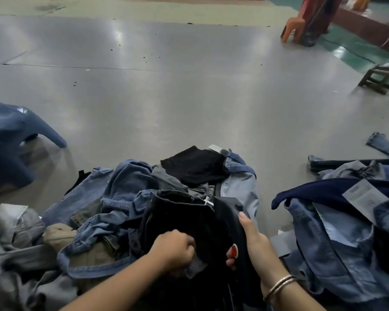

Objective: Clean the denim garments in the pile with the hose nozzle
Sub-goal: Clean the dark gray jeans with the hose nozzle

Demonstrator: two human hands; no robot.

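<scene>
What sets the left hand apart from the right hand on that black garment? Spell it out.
The left hand is curled into a fist, bunching the black garment at its near edge; the right hand lies longer along the garment's right side, thumb stretched out on top. The right wrist wears bangles; the left wrist is bare. Red nail polish shows on the right hand only. Both hold the same garment above the denim pile.

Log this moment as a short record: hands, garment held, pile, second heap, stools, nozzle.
left hand: grips a fold of the black garment
right hand: holds the same garment's right edge, thumb on top
pile: mixed blue, grey and black denim on the floor
second heap: blue denim to the right, paper tag showing
stools: blue stool left, orange stool far right
nozzle: not in view
</scene>
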